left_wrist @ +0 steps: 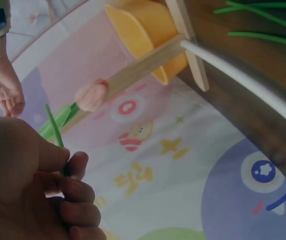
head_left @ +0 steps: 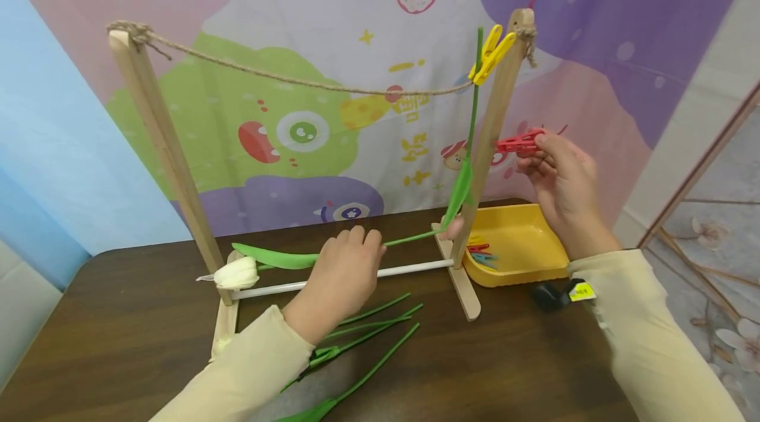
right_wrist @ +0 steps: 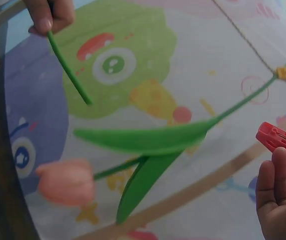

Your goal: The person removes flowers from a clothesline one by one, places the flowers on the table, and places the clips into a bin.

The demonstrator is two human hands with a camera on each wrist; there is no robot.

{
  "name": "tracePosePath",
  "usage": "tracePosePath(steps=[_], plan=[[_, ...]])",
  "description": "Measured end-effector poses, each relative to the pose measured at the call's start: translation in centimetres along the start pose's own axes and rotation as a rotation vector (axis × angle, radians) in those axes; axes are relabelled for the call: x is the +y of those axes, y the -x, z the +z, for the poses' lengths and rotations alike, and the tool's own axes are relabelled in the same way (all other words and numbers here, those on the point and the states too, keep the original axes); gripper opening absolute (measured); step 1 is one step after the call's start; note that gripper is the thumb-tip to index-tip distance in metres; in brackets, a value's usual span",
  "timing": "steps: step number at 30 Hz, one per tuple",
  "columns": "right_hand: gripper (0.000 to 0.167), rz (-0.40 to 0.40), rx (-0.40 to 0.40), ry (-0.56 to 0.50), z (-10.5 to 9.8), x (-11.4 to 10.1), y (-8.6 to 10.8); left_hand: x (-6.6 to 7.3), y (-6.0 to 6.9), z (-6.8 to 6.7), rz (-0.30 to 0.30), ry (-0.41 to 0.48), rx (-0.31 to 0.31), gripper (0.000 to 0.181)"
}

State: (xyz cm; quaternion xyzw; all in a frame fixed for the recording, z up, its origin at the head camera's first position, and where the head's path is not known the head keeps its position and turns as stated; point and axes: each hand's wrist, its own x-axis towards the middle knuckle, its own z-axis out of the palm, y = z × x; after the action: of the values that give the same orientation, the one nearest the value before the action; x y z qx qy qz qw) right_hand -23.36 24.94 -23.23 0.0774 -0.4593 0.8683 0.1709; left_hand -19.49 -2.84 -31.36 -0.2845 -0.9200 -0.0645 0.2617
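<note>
My left hand [head_left: 344, 277] grips the green stem of a white artificial tulip [head_left: 236, 273], whose bloom points left and whose bare stem end extends right. With my right hand [head_left: 567, 188] I pinch a red clothespin [head_left: 521, 142], just right of the right wooden post [head_left: 489, 138]. A twine line [head_left: 297, 82] sags between two posts. At its right end a yellow clothespin [head_left: 491, 56] clips the stem of a pink tulip [right_wrist: 66, 182], which hangs bloom down. In the left wrist view, the held stem [left_wrist: 55, 127] sticks out past my thumb.
A yellow tray [head_left: 516, 237] with several clothespins [head_left: 479, 252] stands behind the right post's foot. Several green stems [head_left: 380, 362] lie on the brown table [head_left: 475, 369] in front of the white crossbar [head_left: 415, 269]. A small black object [head_left: 549, 297] lies near my right sleeve. Behind hangs a patterned cloth [head_left: 332, 13].
</note>
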Motion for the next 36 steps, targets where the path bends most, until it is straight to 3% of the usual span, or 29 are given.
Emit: tracePosePath(steps=[6, 11, 15, 28, 36], plan=[[0.009, 0.053, 0.008, -0.018, -2.2, 0.6, 0.0, 0.4, 1.4, 0.6, -0.025, -0.055, -0.022, 0.024], [0.009, 0.092, 0.028, 0.015, -3.8, 1.2, 0.2, 0.4, 2.6, 1.1, -0.045, -0.059, -0.067, 0.024], [0.010, 0.134, 0.041, 0.049, -5.0, 1.7, 0.2, 0.5, 3.6, 1.7, -0.063, -0.055, -0.069, 0.024], [0.010, 0.277, 0.077, 0.217, -9.0, 4.2, 0.4, 0.6, 6.4, 2.9, -0.146, -0.008, -0.115, 0.020], [0.013, 0.306, 0.085, 0.243, -10.5, 5.6, 0.5, 0.9, 7.6, 3.5, -0.190, 0.067, -0.214, 0.021]])
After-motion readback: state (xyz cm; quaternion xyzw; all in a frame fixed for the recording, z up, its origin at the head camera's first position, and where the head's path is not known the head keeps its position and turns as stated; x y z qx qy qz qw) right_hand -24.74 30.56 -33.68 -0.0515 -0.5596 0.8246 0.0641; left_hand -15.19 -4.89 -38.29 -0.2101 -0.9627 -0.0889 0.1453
